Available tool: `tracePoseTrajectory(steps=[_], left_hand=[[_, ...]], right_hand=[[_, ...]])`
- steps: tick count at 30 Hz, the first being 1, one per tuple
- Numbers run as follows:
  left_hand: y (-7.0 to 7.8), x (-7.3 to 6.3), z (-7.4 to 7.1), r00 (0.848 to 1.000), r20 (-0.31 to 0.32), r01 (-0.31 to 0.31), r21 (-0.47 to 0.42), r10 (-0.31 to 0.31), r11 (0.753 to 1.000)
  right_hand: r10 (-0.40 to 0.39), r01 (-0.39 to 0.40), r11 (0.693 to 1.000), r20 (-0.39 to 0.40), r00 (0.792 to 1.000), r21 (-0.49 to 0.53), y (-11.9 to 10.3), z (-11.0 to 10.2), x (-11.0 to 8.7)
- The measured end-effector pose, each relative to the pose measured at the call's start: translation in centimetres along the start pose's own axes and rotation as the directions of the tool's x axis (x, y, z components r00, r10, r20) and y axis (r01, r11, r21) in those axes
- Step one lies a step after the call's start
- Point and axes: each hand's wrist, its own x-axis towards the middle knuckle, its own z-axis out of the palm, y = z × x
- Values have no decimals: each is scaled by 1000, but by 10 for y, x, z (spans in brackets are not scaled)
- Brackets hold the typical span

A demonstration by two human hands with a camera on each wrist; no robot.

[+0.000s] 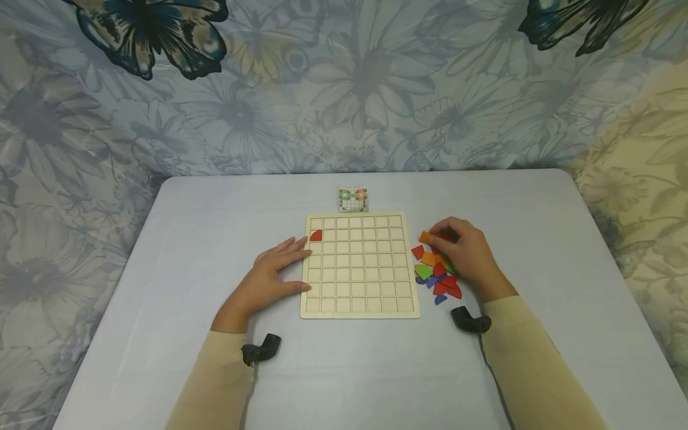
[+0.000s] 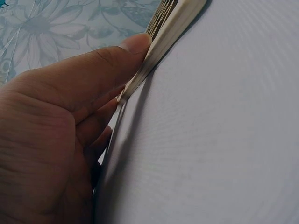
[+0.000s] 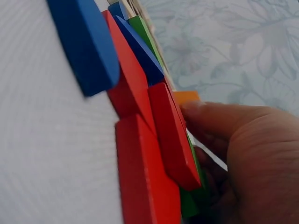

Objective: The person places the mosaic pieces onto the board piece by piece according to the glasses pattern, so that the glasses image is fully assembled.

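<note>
A pale wooden grid board (image 1: 357,269) lies flat on the table, with one red quarter-round piece (image 1: 316,235) in a cell near its upper left corner. My left hand (image 1: 274,272) rests at the board's left edge, fingers spread; in the left wrist view the thumb (image 2: 138,44) touches the rim. Right of the board, my right hand (image 1: 464,251) pinches an orange piece (image 1: 426,237) between thumb and fingertips. Below that hand spreads a pile of red, green, blue and orange pieces, including a green piece (image 1: 424,272) and a blue piece (image 1: 441,299).
A small pattern card (image 1: 353,199) lies behind the board's far edge. The white table (image 1: 355,376) meets a floral fabric backdrop (image 1: 355,89) at the back. Each wrist carries a black camera, one on the left (image 1: 261,349) and one on the right (image 1: 470,321).
</note>
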Motion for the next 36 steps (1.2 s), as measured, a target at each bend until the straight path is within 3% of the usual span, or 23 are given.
tracePoseTrajectory(steps=[10, 16, 28, 36], left_hand=[[0, -1, 0, 1000, -2, -10, 7, 10, 1000], [1, -1, -1, 1000, 3, -4, -6, 4, 1000], [3, -2, -7, 999, 22, 42, -26, -42, 999], [1, -3, -9, 999, 24, 39, -52, -37, 998]], right_hand=[[-66, 74, 995, -113, 991, 63, -8, 0, -4], [-47, 56, 985, -62, 997, 161, -24, 3, -9], [-83, 76, 957, 15, 996, 280, -57, 12, -18], [-132, 101, 946, 82, 988, 306, -76, 29, -18]])
